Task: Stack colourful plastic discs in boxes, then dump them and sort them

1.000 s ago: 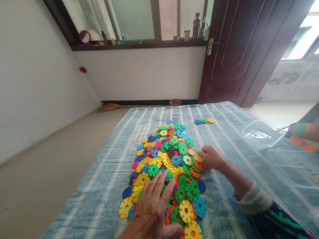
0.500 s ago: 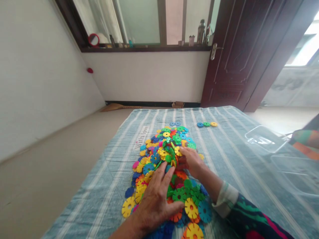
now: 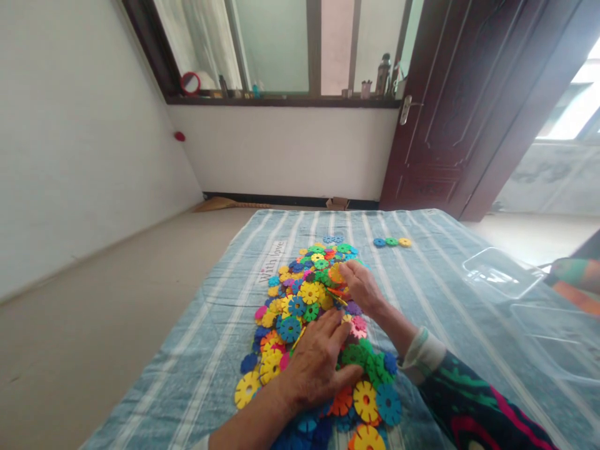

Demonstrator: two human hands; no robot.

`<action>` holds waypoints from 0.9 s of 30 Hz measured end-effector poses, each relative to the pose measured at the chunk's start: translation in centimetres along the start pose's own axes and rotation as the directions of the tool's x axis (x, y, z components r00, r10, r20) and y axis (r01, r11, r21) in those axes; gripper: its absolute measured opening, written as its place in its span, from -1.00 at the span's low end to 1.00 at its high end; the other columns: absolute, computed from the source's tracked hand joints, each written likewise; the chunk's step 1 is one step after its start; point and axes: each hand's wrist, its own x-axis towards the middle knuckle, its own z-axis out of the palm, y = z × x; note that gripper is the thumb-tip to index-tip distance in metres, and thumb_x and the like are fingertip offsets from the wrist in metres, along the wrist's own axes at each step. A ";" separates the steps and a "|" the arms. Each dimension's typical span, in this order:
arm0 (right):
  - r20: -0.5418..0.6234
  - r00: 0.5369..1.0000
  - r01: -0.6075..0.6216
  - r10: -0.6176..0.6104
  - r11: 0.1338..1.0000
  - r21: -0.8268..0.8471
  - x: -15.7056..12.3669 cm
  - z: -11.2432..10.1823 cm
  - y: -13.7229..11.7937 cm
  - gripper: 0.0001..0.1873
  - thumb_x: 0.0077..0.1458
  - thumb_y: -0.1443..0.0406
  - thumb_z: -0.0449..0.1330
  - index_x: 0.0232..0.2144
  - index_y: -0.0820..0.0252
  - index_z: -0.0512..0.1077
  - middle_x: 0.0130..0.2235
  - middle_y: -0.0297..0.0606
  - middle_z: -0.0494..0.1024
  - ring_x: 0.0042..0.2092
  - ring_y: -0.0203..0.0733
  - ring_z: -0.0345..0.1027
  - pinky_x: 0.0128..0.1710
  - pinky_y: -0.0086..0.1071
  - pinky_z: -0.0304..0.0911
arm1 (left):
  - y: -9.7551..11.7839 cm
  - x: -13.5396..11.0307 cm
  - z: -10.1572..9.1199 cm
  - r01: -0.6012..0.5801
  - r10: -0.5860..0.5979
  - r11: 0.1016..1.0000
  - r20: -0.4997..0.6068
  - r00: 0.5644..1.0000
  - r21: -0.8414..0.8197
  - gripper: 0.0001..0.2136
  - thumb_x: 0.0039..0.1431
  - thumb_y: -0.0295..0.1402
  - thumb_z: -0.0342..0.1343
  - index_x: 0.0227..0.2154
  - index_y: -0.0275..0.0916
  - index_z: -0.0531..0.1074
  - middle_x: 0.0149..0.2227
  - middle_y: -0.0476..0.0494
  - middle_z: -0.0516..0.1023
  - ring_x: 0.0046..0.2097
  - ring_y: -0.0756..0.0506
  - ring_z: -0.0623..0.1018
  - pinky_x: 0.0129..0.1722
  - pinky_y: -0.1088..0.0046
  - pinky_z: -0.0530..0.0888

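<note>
A heap of coloured plastic snowflake discs (image 3: 310, 292), notched round the rim, spreads along the striped cloth. My left hand (image 3: 319, 353) lies palm down over the near half of the heap, fingers stretched and thumb out to the right. Higher up on the heap's right side, my right hand (image 3: 362, 289) has its fingers curled, with an orange-yellow snowflake disc (image 3: 335, 273) at the fingertips. Its thumb is hidden. Several discs stand tilted between the two hands, among them a thin yellow one seen edge-on.
Past the heap, a joined blue pair (image 3: 333, 239) and a blue-green-yellow row of discs (image 3: 391, 242) lie on the cloth (image 3: 445, 300). A clear plastic tray (image 3: 504, 273) and a second clear container (image 3: 557, 340) stand right, near a colourful sleeve or cloth (image 3: 579, 284).
My left hand has slid right and slightly forward over the heap. The right hand has moved a little farther away, and discs between the hands have shifted, uncovering pink and purple ones.
</note>
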 end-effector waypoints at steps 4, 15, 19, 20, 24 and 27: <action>0.042 0.991 -0.127 0.128 0.992 -0.022 -0.1 -1.3 0.2 -0.66 0.12 0.04 -0.01 -0.48 0.17 0.24 -0.44 -0.36 0.39 -0.47 -0.28 0.41 -0.64 -0.52 0.17 | 0.4 1.1 0.3 0.018 -0.018 0.999 0.006 1.000 0.034 -0.51 0.11 -0.15 0.13 0.07 -0.26 0.32 0.21 -0.32 0.32 0.23 -0.33 0.28 0.16 0.00 0.30; -0.108 0.948 -0.301 0.298 0.954 -0.007 2.0 -10.6 5.7 -0.66 0.04 0.07 0.12 -0.55 0.22 0.34 -0.68 -0.45 0.37 -0.75 -0.41 0.19 -0.78 -0.57 0.04 | -1.1 2.4 3.0 -0.020 0.075 0.974 -0.238 0.968 0.225 -0.63 0.15 -0.35 0.13 0.03 -0.24 0.35 0.03 -0.24 0.53 0.07 -0.24 0.49 0.00 0.10 0.48; -0.275 0.892 -0.384 0.358 0.922 -0.045 3.8 -14.3 8.2 -0.75 0.12 0.19 0.09 -0.49 0.25 0.36 -0.70 -0.46 0.36 -0.76 -0.42 0.17 -0.79 -0.59 0.03 | -2.7 2.4 3.9 -0.099 0.209 0.944 -0.338 0.918 0.315 -0.62 0.14 -0.29 0.14 0.02 -0.23 0.35 -0.02 -0.20 0.57 0.01 -0.21 0.54 -0.07 0.21 0.52; -0.313 0.873 -0.408 0.374 0.911 -0.050 4.4 -14.9 8.8 -0.77 0.14 0.22 0.08 -0.47 0.25 0.37 -0.70 -0.46 0.36 -0.76 -0.43 0.18 -0.79 -0.59 0.04 | -3.0 2.4 4.0 -0.112 0.236 0.934 -0.350 0.907 0.339 -0.62 0.14 -0.28 0.14 0.02 -0.23 0.35 -0.02 -0.19 0.57 0.00 -0.20 0.54 -0.08 0.23 0.52; -0.390 0.822 -0.478 0.415 0.875 -0.076 6.9 -16.8 10.4 -0.83 0.17 0.27 0.10 -0.39 0.28 0.39 -0.69 -0.47 0.36 -0.76 -0.45 0.19 -0.77 -0.62 0.04 | -4.0 2.4 4.5 -0.141 0.317 0.888 -0.360 0.877 0.438 -0.59 0.15 -0.22 0.12 0.03 -0.26 0.34 -0.02 -0.18 0.58 -0.01 -0.19 0.55 -0.12 0.28 0.53; -0.383 0.818 -0.502 0.429 0.858 -0.111 8.7 -17.5 11.0 -0.86 0.17 0.29 0.13 -0.34 0.28 0.42 -0.70 -0.49 0.35 -0.75 -0.46 0.19 -0.74 -0.64 0.06 | -4.2 2.5 4.5 -0.153 0.360 0.859 -0.362 0.860 0.489 -0.59 0.16 -0.19 0.09 0.03 -0.28 0.34 -0.03 -0.18 0.58 -0.03 -0.18 0.56 -0.14 0.30 0.53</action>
